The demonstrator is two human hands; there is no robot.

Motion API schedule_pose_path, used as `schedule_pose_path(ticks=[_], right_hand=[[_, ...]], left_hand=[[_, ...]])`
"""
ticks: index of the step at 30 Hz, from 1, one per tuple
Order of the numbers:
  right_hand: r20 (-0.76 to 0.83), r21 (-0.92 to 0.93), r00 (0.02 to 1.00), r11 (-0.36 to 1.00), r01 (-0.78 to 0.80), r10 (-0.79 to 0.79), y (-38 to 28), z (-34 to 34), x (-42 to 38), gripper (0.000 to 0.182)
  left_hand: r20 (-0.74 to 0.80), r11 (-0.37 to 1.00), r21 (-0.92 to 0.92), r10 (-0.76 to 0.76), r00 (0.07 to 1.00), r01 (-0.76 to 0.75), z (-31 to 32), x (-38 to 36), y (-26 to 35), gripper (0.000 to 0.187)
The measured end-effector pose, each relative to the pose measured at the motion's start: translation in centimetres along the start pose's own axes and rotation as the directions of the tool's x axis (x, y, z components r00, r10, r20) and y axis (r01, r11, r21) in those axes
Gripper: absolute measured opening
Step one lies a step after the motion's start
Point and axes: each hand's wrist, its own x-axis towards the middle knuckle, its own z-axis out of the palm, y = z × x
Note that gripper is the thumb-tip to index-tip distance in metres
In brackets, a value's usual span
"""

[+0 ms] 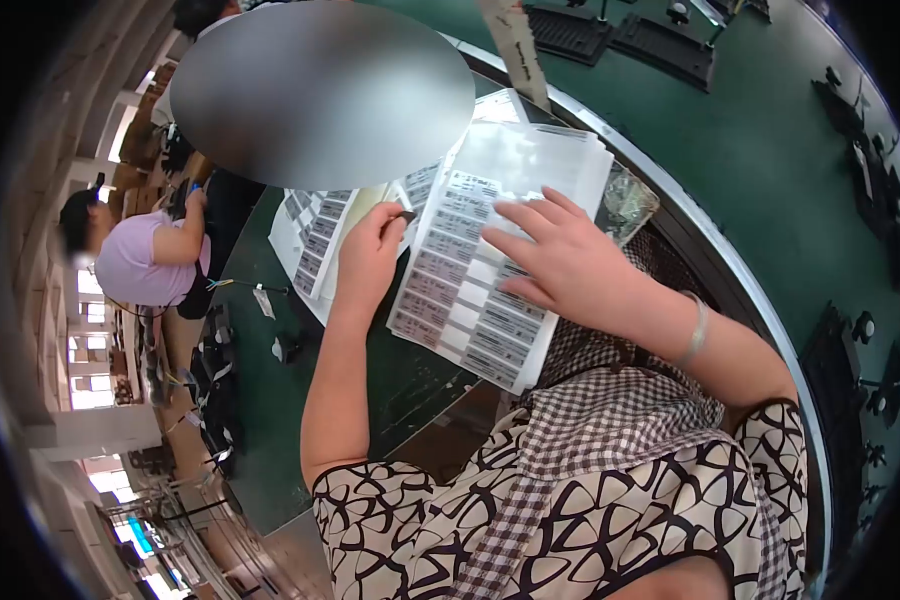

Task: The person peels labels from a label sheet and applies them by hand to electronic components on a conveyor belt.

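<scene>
A stack of printed label sheets (448, 265) lies at a slant on the green table in front of me, with a blank, glossy upper part. My right hand (570, 262) rests over the right side of the stack, its fingers spread and holding nothing. Just left of the stack, my left hand (372, 255) is closed in a pinch. Between its thumb and forefinger shows the tip of a small dark piece (407, 216), too small to name. More label sheets (317, 240) lie under and beside the left hand, partly covered by it.
A metal-edged conveyor (660, 170) with a green surface curves along the right, carrying black parts (660, 45). A crumpled clear plastic bag (628, 203) sits by the stack. More black parts (215, 370) stand at left, near a person in a lilac top (150, 255). A grey blur hides the top middle.
</scene>
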Motion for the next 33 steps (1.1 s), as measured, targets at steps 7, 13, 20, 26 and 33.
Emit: schedule_pose_path(ticks=[7,13,20,26,33], right_hand=[[0.079,-0.195,0.991,0.977,-0.089,0.106,3.0,6.1,4.4,0.072],[0.08,-0.174,0.991,0.981,-0.091,0.106,3.4,6.3,4.2,0.071],[0.076,-0.152,0.99,0.983,-0.104,0.116,3.4,6.2,4.2,0.07],[0.075,-0.141,0.991,0.985,-0.101,0.112,3.5,6.2,4.2,0.071],[0.054,-0.073,0.988,0.988,-0.139,0.144,3.9,5.7,4.7,0.067]], left_hand=[[-0.036,0.887,0.348,0.336,0.941,-0.303,3.3,4.6,0.3,0.012],[0.01,0.786,0.548,0.335,0.942,-0.285,5.1,6.7,-0.2,0.01],[0.065,0.823,0.463,0.338,0.939,-0.328,4.3,7.5,0.2,0.01],[0.201,0.879,0.403,0.186,0.962,-0.254,3.1,8.2,1.9,0.014],[0.219,0.875,0.46,0.054,0.974,-0.152,3.3,8.3,3.0,0.02]])
